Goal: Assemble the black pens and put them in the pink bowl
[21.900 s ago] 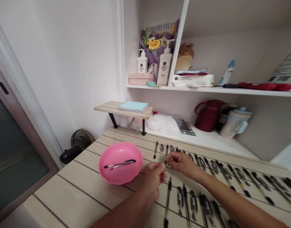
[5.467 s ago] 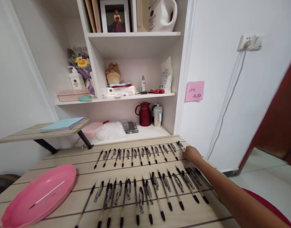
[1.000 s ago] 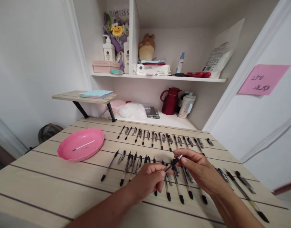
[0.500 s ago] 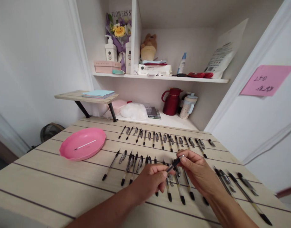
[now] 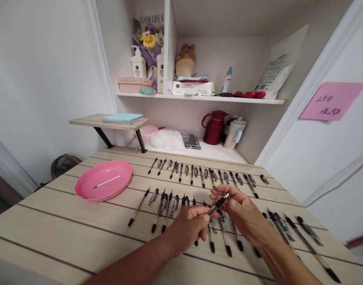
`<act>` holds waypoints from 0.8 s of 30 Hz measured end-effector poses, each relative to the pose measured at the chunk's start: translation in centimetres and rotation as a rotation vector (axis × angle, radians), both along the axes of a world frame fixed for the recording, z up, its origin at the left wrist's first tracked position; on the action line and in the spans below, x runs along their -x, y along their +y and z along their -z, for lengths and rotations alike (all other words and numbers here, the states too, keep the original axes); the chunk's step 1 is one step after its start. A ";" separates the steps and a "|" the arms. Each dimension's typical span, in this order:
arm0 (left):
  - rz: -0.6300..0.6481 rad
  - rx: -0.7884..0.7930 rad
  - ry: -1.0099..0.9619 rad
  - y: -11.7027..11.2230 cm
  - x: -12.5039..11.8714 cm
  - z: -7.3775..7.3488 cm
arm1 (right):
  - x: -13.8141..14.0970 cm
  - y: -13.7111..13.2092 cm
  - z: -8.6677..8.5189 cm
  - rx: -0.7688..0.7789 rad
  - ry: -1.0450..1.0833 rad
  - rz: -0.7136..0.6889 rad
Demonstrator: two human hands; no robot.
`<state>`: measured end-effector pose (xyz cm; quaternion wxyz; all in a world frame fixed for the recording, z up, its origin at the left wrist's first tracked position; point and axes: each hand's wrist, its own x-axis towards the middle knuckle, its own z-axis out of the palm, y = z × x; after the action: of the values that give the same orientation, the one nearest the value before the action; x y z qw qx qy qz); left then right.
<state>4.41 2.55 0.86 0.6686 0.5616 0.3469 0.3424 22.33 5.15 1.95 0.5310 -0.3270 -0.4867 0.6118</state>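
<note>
My left hand (image 5: 190,226) grips the barrel of a black-and-clear pen (image 5: 218,204) between thumb and fingers, its silver tip pointing up and right. Close beside that tip is my right hand (image 5: 243,215), its fingers apart and curved behind the pen. Whether a fingertip still touches the pen I cannot tell. Beneath both hands lies a near row of uncapped pens (image 5: 139,206), with loose clear caps (image 5: 153,196) between them. My hands hide part of this row. Farther back runs a second row of pens (image 5: 192,174) and caps.
On the left stands a pink dish (image 5: 126,168) holding a thin white refill (image 5: 107,182) with a dark tip. Behind it is a small raised stand (image 5: 89,118) bearing coloured paper. A red jug (image 5: 214,128) and a pale tumbler (image 5: 234,133) stand under the shelf (image 5: 229,99).
My right hand's fingers have loosened from the pen tip and spread, baring the silver point. My left hand keeps the pen in nearly the same place.
</note>
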 end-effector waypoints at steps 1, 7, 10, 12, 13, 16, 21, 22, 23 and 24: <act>-0.002 0.004 -0.005 0.0 0.0 0.1 | 0.0 0.0 0.0 0.017 0.008 -0.026; -0.003 -0.009 -0.004 0.1 -0.1 0.3 | 0.2 0.1 0.2 -0.044 -0.016 0.065; -0.010 0.029 -0.020 0.1 -0.1 0.1 | 0.3 0.0 0.2 0.029 0.010 0.004; -0.010 0.044 -0.017 0.1 0.0 0.0 | 0.4 0.0 0.3 0.066 0.034 0.033; -0.008 0.044 -0.010 0.1 0.0 -0.1 | 0.4 0.0 0.4 0.063 0.036 0.070; -0.010 0.036 -0.006 0.1 0.0 -0.1 | 0.6 0.1 0.5 0.026 0.038 0.121; -0.014 0.091 -0.040 0.1 0.0 -0.1 | 0.5 0.1 0.6 0.106 0.118 0.016; -0.015 0.090 -0.034 0.1 0.1 -0.1 | 0.5 0.2 0.8 0.110 0.118 0.037; -0.016 0.081 -0.025 0.1 0.1 -0.1 | 0.4 0.2 0.9 0.100 0.110 0.069; -0.016 0.070 -0.015 0.1 0.1 -0.1 | 0.4 0.3 1.0 0.086 0.098 0.099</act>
<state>4.34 2.62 0.98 0.6876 0.5324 0.3583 0.3396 21.95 5.47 0.90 0.5691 -0.3427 -0.4169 0.6204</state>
